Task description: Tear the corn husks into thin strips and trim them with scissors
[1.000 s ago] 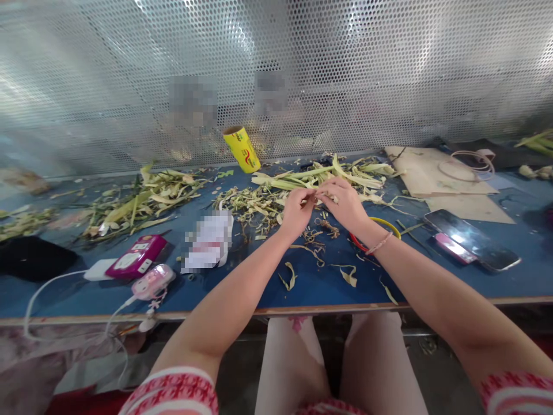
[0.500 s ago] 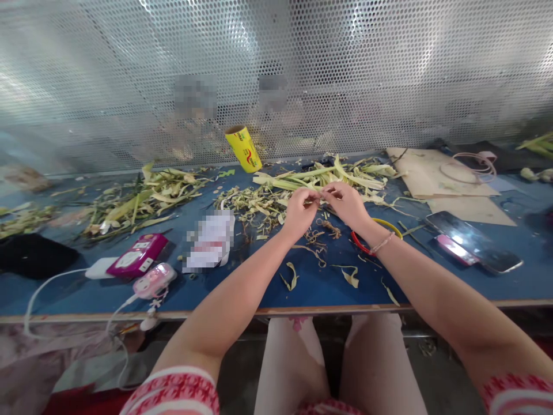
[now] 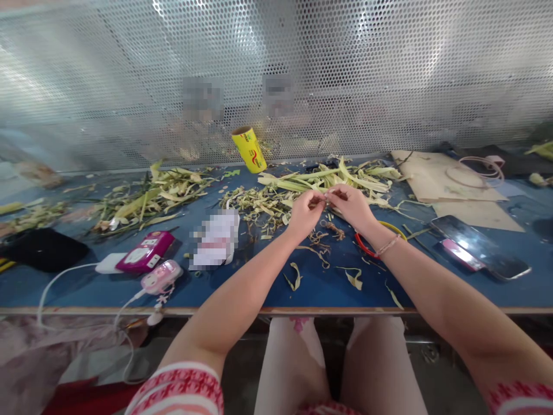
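My left hand [image 3: 307, 213] is closed in a pinch above the middle of the blue table [image 3: 250, 288]. Its fingertips meet those of my right hand [image 3: 351, 206], also pinched closed. What lies between the fingertips is too small to make out. Just behind both hands is a heap of pale green plant strips [image 3: 319, 177], with shredded bits [image 3: 263, 204] to its left. Thin brown strands [image 3: 317, 237] lie below my hands. A red and yellow ring [image 3: 366, 246] sits partly under my right wrist.
A yellow tube [image 3: 250, 151] stands tilted by the perforated metal panel [image 3: 324, 63]. To the left are another plant heap [image 3: 159, 196], a purple power block [image 3: 146, 252] and a pink charger [image 3: 161, 276]. Phones [image 3: 479, 245] and brown paper [image 3: 444, 178] lie right.
The whole view has shifted slightly, so things on the table appear farther right. Both hands remain together with fingertips pinched.
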`<action>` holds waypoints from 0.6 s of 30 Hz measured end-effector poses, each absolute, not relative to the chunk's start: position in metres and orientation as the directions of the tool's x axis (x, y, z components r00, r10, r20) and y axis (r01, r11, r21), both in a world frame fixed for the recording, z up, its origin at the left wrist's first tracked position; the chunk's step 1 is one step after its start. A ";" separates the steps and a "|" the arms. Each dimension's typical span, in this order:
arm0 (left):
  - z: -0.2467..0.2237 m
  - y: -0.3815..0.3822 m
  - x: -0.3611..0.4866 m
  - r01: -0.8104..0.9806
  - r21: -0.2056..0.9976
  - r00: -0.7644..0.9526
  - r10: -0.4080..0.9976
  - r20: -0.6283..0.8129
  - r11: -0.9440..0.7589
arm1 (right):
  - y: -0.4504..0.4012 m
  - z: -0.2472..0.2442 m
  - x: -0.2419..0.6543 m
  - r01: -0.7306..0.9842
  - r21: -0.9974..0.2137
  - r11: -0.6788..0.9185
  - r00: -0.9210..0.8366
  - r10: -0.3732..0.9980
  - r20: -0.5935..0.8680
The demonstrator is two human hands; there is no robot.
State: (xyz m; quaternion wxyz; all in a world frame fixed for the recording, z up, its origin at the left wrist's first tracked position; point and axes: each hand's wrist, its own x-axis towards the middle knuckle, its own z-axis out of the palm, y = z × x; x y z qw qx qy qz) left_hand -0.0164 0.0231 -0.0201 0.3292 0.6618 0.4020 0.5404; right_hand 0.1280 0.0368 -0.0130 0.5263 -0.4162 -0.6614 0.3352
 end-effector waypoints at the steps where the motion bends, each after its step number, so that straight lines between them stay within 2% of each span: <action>1: -0.021 0.023 -0.016 0.162 0.877 0.098 0.892 0.442 -0.452 | 0.036 -0.012 0.128 0.203 -0.881 0.426 -0.094 0.905 0.416; 6: -0.024 0.024 -0.012 0.111 0.885 0.075 0.891 0.447 -0.453 | 0.034 -0.011 0.129 0.194 -0.886 0.421 -0.068 0.907 0.416; 18: -0.024 0.022 -0.010 0.129 0.873 0.081 0.882 0.464 -0.471 | 0.035 -0.015 0.130 0.147 -0.913 0.381 -0.022 0.924 0.382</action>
